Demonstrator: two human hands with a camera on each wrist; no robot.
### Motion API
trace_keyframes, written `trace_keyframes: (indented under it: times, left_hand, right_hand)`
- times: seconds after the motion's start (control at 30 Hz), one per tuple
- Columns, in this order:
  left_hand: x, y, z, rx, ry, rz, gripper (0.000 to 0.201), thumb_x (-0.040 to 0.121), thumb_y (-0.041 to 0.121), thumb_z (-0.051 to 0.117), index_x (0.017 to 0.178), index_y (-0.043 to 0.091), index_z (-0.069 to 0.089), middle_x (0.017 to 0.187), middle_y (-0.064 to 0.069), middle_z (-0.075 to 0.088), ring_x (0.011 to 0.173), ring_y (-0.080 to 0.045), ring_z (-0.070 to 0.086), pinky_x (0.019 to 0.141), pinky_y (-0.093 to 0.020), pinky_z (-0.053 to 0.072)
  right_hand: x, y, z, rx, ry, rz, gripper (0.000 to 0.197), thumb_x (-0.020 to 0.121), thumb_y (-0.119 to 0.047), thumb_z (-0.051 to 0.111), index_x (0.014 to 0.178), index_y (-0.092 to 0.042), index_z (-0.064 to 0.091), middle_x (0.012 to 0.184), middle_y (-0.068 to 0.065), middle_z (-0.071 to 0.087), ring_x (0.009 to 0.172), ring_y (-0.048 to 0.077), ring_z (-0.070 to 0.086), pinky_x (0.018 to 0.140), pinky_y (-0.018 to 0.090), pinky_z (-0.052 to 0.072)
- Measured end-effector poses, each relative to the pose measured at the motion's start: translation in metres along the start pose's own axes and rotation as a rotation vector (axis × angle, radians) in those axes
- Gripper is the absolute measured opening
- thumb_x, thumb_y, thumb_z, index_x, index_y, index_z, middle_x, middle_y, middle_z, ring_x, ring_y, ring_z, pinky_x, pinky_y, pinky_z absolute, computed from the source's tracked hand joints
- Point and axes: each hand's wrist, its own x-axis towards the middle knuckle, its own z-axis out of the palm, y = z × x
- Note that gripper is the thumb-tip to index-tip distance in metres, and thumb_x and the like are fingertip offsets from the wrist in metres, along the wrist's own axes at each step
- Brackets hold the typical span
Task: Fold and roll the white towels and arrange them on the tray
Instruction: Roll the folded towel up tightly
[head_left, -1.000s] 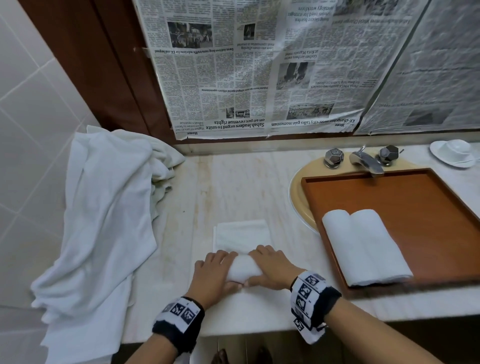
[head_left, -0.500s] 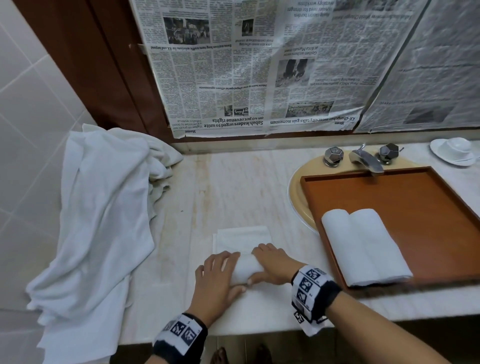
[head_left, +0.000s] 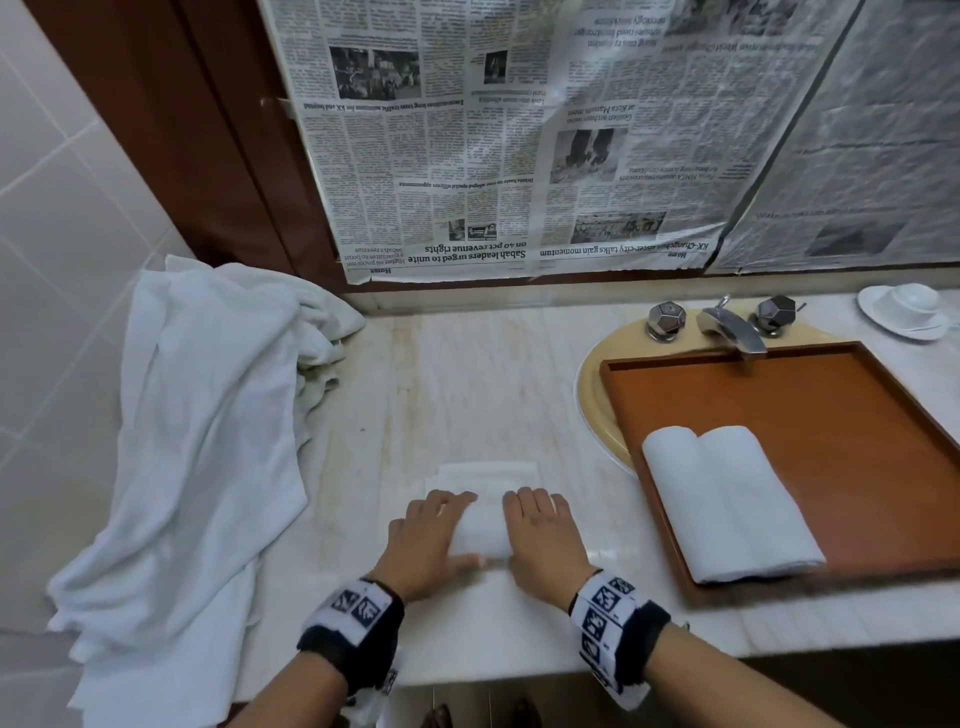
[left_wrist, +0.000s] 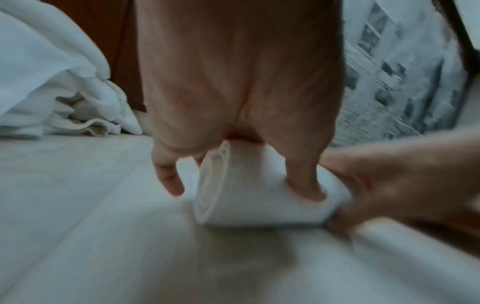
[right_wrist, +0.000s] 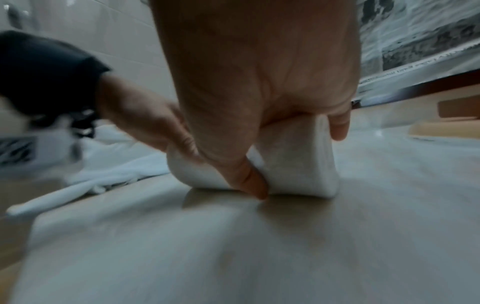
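Towels rolled and laid side by side already sit on the tray, while both hands' fingers curl around a third, half-rolled towel on the table, a pile left.

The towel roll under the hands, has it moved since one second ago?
Yes. The towel roll advanced away from the counter's front edge; less flat towel remains ahead.

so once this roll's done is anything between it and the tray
Nothing visible. The roll sits under both hands on the counter, and bare counter lies between it and the tray. Two rolled towels fill the tray's near left corner; the rest is free.
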Motion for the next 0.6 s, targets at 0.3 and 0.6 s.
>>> trace_keyframes:
  times: [0.3, 0.6]
  left_hand:
    - [0.001, 0.002, 0.010, 0.121, 0.121, -0.042, 0.082, 0.074, 0.072, 0.057, 0.144, 0.036, 0.034, 0.132, 0.004, 0.048, 0.113, -0.022, 0.052, 0.089, -0.042, 0.039]
    - [0.021, -0.004, -0.011, -0.072, -0.153, -0.107, 0.089, 0.077, 0.062, 0.070, 0.151, 0.039, 0.025, 0.145, 0.000, 0.035, 0.131, -0.025, 0.037, 0.104, -0.047, 0.034]
  right_hand:
    - [0.020, 0.017, -0.029, 0.198, -0.399, -0.003, 0.069, 0.084, -0.031, 0.063, 0.143, -0.011, 0.032, 0.141, 0.008, 0.038, 0.128, 0.028, 0.036, 0.102, 0.038, 0.036]
    - [-0.011, -0.006, 0.011, -0.038, 0.017, -0.024, 0.096, 0.045, -0.024, 0.081, 0.133, -0.004, 0.049, 0.122, 0.016, 0.059, 0.114, 0.036, 0.057, 0.104, 0.056, 0.043]
